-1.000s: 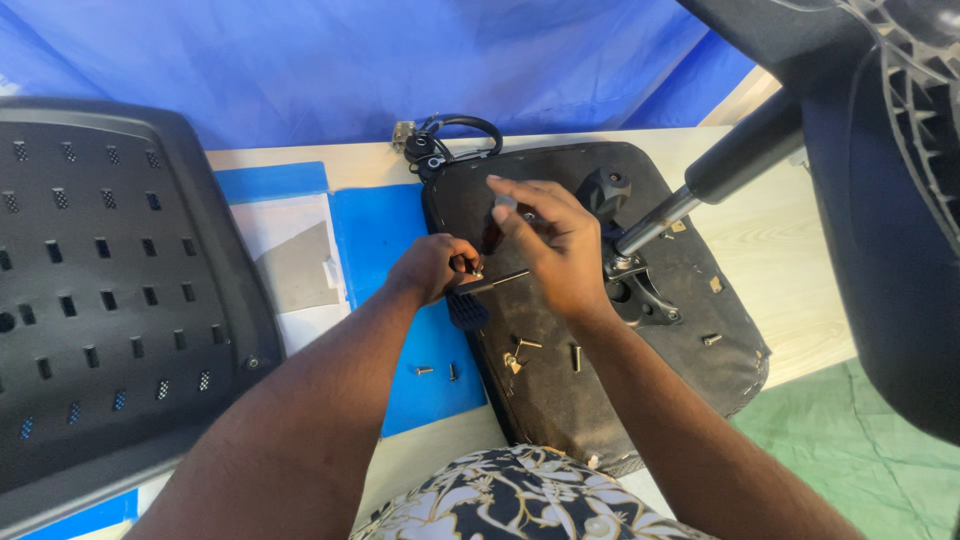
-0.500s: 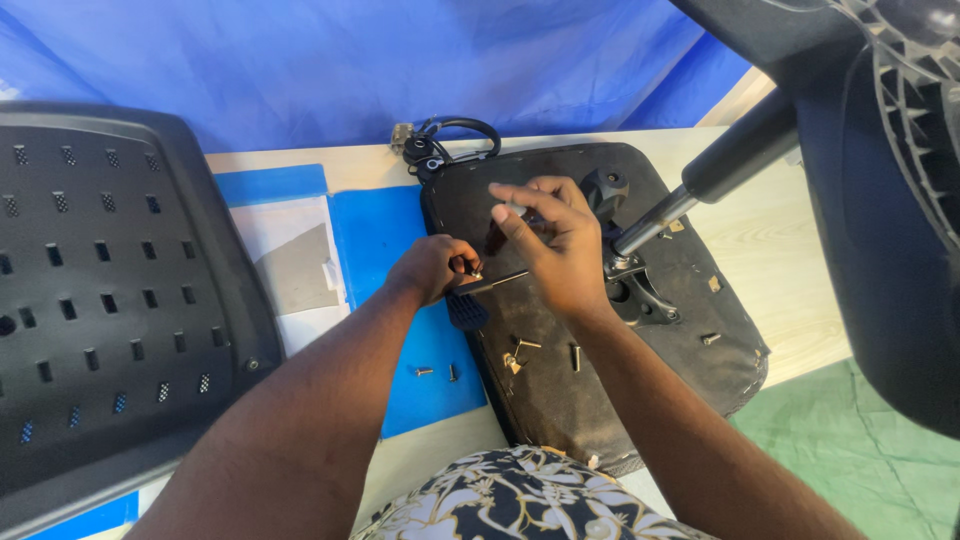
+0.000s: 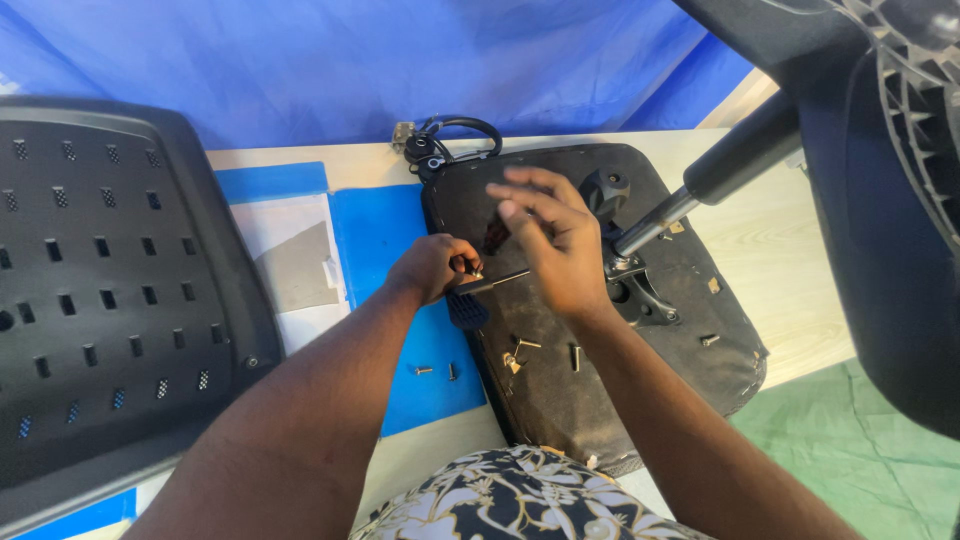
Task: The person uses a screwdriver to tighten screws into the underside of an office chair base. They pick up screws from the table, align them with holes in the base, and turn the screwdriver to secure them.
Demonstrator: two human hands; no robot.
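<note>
Gripping a thin metal tool (image 3: 495, 282) in a closed left hand (image 3: 432, 266) to steady it over the upturned seat base (image 3: 560, 400), right hand (image 3: 553, 240) hovers half-open, empty

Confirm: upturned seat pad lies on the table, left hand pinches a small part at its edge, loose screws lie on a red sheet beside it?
Not quite: the head view shows the sheet under the screws is blue, not red. The seat pad and the left hand are as you say.
</note>
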